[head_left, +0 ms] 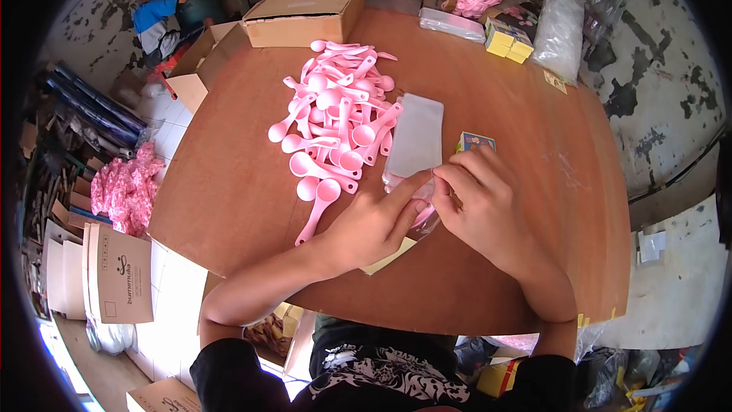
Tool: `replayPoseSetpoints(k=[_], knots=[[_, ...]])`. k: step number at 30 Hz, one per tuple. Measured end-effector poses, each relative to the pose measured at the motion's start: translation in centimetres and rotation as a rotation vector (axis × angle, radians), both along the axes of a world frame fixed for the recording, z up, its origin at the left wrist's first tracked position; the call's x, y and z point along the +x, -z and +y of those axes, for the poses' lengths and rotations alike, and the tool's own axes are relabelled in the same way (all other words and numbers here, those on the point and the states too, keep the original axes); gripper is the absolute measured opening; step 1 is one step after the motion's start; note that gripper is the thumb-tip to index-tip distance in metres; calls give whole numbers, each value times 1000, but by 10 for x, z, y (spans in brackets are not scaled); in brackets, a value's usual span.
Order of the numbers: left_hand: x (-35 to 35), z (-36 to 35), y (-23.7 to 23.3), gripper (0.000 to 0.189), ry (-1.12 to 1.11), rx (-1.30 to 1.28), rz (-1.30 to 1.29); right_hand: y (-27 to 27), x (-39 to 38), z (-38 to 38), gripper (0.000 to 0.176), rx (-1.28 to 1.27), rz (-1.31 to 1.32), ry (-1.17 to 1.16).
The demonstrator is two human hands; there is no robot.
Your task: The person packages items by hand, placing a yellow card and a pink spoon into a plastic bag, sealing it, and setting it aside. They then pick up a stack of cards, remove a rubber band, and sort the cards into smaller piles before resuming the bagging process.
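Observation:
My left hand [367, 226] and my right hand [479, 197] meet over the table, fingertips almost touching. Both are closed in a pinch at the top of a small clear plastic bag [431, 223]. Something pink shows in the bag, apparently a measuring spoon, mostly hidden by my fingers. Just beyond my hands lies a stack of flat clear bags [415, 133]. To the left spreads a heap of pink measuring spoons [339, 103]. A small printed box [476, 140] stands behind my right hand, and a pale yellow card [387, 257] lies under my left wrist.
A closed cardboard box [305, 15] sits at the table's far left edge. Yellow boxes [508, 40] and a large bag of clear plastic [560, 30] stand at the far right. Another person [156, 19] works at the back left. Cartons [118, 275] stand on the floor.

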State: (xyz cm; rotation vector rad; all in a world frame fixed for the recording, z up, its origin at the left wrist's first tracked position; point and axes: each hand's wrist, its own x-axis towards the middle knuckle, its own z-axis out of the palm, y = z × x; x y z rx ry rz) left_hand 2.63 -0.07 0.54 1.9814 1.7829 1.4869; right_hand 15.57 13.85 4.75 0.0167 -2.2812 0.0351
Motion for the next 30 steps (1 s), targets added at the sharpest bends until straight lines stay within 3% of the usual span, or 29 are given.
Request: replayPoseSetpoints(k=[3,5,6,9,10,12,13,14,15,17,18,20,22,24,26,28,29,30], knots=[[2,-1,4,41,26,-32,-8,0,0,-5,12,-31,-12,0],[-1,-7,-2,42,76,-138,-14,-4,1,-6,11,-308,50,-31],[-2,-9,0,42,65,-139,-17,-8,3,-5,11,-310,46,-41],[0,-1,12,40,126,242,-197,-35,21,4,7,-971,76,-79],[-2,0,18,40,125,244,-201,-43,30,11,4,-1176,126,-78],[-4,3,25,39,69,263,-450,-52,53,68,7,-1216,144,-423],[3,3,19,39,118,254,-698,-61,63,94,9,-1226,109,-576],[2,2,16,39,123,254,-703,-69,75,120,12,-1233,73,-729],[0,1,13,39,124,199,-784,-65,94,166,12,-1233,74,-722],[-3,1,7,38,76,129,-817,-17,123,250,22,-1568,-51,-364],[-1,0,5,38,80,128,-821,13,125,256,22,-1568,-50,-357],[-1,2,2,37,82,66,-850,56,133,259,31,-97,-168,1018],[-1,6,9,36,78,73,-855,51,110,213,32,-61,82,847],[2,9,17,32,91,31,-846,12,66,113,31,-414,51,362],[8,10,19,33,111,-8,-862,-6,48,49,31,-955,-164,-117],[16,11,23,34,147,74,-866,-7,30,12,22,-1001,-168,-213],[10,3,20,49,212,-54,-849,-12,26,3,22,-1006,-161,-203],[12,4,19,49,221,-60,-849,-18,21,-2,17,-859,-113,-197]])
